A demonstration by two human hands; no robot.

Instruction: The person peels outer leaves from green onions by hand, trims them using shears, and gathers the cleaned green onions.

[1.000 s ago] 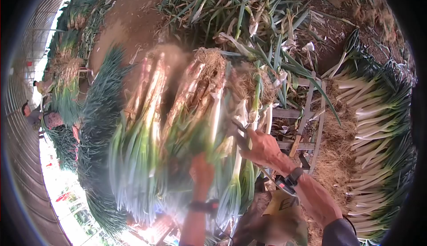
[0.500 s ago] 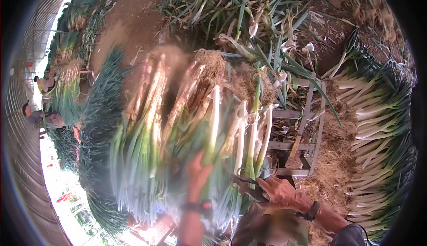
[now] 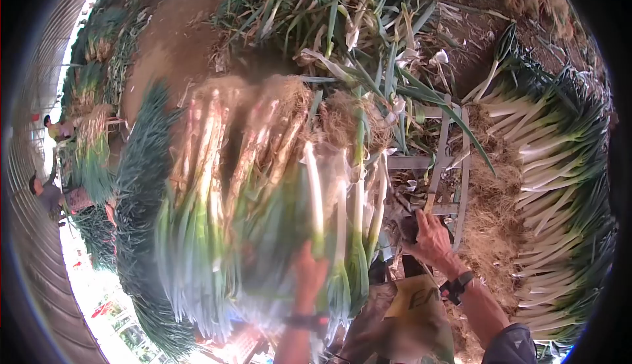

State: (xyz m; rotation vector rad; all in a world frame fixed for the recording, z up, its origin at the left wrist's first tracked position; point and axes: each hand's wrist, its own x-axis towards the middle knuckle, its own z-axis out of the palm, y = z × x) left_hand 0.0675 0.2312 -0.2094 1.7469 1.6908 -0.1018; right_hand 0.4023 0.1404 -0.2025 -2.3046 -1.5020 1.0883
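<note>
My left hand point(image 3: 309, 270), blurred, is closed around the green part of a leek point(image 3: 315, 196) with a clean white stem. It is in front of a row of leeks point(image 3: 209, 147) with brown, soil-covered stems and shaggy roots pointing away from me. My right hand point(image 3: 431, 239), a dark band at its wrist, is closed beside a metal frame point(image 3: 463, 212). A dark object point(image 3: 409, 230) is at its fingers, and a short wooden-looking piece point(image 3: 430, 202) shows at the fingertips. What it grips is not clear.
Peeled white leeks point(image 3: 550, 186) lie stacked along the right, beside a mat of roots point(image 3: 494, 226). Leaf trimmings point(image 3: 336, 15) are heaped at the far side. Green leek tops point(image 3: 138, 212) line the left. Two people point(image 3: 47, 193) are farther off at left.
My right hand has moved away from the leeks to the metal frame, where the wooden-looking piece lay. My left hand has shifted slightly right and down with the white leek.
</note>
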